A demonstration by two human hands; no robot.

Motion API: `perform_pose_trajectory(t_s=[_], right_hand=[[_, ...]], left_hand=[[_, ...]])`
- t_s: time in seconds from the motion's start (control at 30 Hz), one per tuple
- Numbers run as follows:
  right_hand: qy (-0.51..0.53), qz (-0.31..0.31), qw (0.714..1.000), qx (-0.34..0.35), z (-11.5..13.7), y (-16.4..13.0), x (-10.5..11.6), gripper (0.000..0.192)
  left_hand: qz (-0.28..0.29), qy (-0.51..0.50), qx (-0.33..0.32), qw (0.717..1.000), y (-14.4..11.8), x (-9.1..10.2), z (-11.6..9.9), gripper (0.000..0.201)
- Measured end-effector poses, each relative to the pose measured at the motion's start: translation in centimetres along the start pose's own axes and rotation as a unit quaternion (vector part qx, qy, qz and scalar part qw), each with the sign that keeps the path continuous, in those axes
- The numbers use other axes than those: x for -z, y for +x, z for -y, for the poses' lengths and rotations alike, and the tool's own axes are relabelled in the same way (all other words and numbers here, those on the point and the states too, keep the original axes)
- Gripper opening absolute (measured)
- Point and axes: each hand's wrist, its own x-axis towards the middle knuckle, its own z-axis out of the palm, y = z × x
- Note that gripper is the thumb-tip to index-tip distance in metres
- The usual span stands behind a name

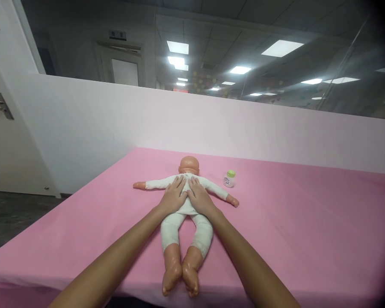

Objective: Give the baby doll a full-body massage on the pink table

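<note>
A baby doll (188, 204) in white cloth lies stretched out with its head away from me and its bare feet towards me. Its arms spread to both sides, and no face shows on its bald head. My left hand (173, 197) rests flat on the left half of the doll's torso, fingers extended. Beside it, my right hand (199, 196) lies flat on the right half, with the thumbs close together. Neither hand grips anything. A small clear bottle (229, 179) with a green cap stands just beyond the doll's right-side arm.
Pink cloth (291, 222) covers the table under the doll. A low white wall (244, 132) runs along the back, with dark glass above reflecting ceiling lights. At the far left is a door (13, 145) with a metal handle.
</note>
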Motion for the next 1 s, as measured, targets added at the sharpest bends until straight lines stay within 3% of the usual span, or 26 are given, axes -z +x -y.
perform_pose_trajectory(t_s=[0.13,0.33,0.6,0.83,1.0], right_hand=[[0.01,0.004,1.0,-0.003,0.4,-0.3,0.4,0.061],[0.023,-0.047,0.998,-0.019,1.0,-0.8,0.8,0.05],[0.017,0.0,1.0,0.003,0.3,-0.2,0.3,0.061],[0.035,-0.054,0.998,-0.018,1.5,-1.0,1.2,0.041],[0.037,-0.037,0.999,-0.003,0.9,-0.7,0.6,0.052]], left_hand=[[0.018,-0.025,0.004,1.0,-0.1,0.4,-0.2,0.06],[-0.067,-0.029,0.005,0.997,-0.2,0.6,-0.7,0.048],[0.003,-0.034,0.001,0.999,0.0,-0.1,0.3,0.06],[-0.075,-0.013,-0.003,0.997,-0.2,0.7,-1.0,0.038],[-0.064,-0.019,-0.002,0.998,0.0,0.2,-0.7,0.046]])
